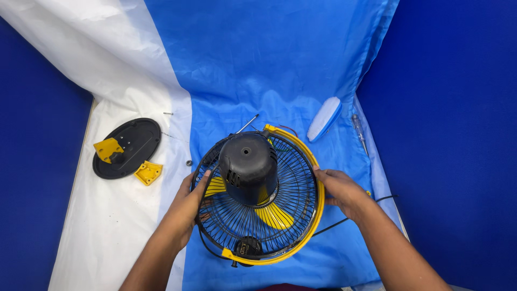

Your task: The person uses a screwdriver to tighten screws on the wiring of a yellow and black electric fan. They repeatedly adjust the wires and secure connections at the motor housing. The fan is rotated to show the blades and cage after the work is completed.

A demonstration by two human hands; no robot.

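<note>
On blue sheet: fan face-down, motor up.
Left hand grasps cage edge; right hand grips yellow rim. Base plate lies apart, left.

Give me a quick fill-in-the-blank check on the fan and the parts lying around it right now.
1. Both hands, left hand and right hand, grip the wire cage of the ____.
2. The fan's blades are ____ in colour.
3. The round black base lies on the ____ sheet.
4. The screwdriver lies to the ____ of the fan.

Missing words: fan; yellow; white; right
</note>
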